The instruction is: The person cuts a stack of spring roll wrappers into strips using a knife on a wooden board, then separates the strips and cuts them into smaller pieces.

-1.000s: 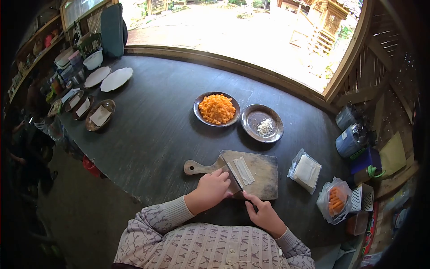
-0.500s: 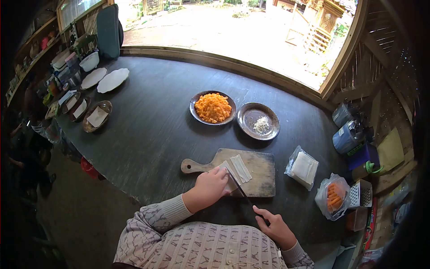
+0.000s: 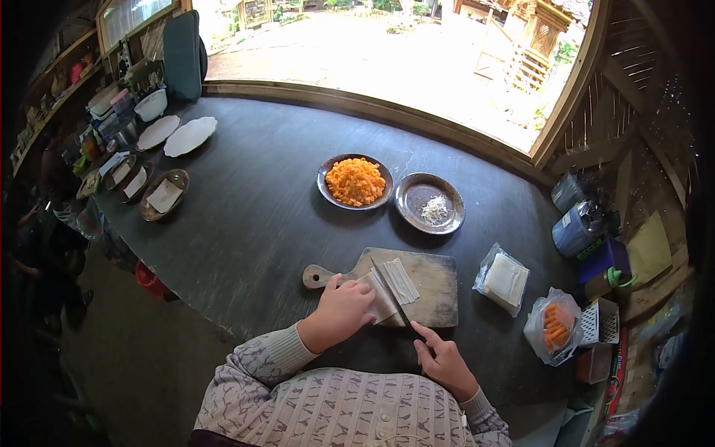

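Observation:
My left hand [image 3: 341, 313] presses a stack of pale, square pastry wrappers [image 3: 383, 307] onto a wooden cutting board [image 3: 439, 287], its fingers bent and its thumb out toward the board's handle. In my right hand [image 3: 447, 363] is the handle of a knife [image 3: 389, 288]. The long, dark blade lies slantwise along the right side of the wrappers, its tip pointing away from me. Just right of the blade, cut wrapper strips [image 3: 402, 281] lie side by side on the board. Part of the wrapper stack is hidden under my left fingers.
Behind the board stand a bowl of diced orange food [image 3: 356, 182] and a brown plate [image 3: 410, 216] with pale shreds. To the right are packed wrappers [image 3: 506, 281] and a plastic bag of orange rolls [image 3: 555, 328]. Brown dishes [image 3: 177, 179] and white plates [image 3: 190, 136] sit left.
My left hand has drawn back slightly to the left, its fingertips now away from the blade. The knife has moved up and left, with its tip now near the board's far edge.

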Action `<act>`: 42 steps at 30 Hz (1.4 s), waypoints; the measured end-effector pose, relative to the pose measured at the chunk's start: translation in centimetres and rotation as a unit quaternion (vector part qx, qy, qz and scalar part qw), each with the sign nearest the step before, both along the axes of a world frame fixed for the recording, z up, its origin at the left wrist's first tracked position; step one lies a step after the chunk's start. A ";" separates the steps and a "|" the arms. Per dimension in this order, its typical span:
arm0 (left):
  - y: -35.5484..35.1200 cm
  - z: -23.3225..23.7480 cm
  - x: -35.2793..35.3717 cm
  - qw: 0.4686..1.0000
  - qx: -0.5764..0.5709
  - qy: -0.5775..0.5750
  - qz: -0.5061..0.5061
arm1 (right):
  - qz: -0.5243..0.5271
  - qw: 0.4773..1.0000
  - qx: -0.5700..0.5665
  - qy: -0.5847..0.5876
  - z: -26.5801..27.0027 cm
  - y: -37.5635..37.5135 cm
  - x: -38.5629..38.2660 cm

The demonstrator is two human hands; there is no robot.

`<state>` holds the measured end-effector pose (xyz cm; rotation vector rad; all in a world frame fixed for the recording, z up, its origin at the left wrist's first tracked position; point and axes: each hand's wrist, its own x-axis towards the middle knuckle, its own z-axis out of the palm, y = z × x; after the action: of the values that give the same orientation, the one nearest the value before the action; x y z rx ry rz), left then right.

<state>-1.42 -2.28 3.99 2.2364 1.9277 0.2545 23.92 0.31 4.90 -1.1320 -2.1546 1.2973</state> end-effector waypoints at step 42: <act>0.4 0.7 0.8 0.997 -0.017 0.078 0.002 | 0.012 0.997 -0.079 -0.014 -0.3 0.4 -0.9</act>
<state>-0.61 -1.89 4.70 2.2931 1.9949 0.0469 23.07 0.74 4.57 -1.1943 -2.1238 1.4925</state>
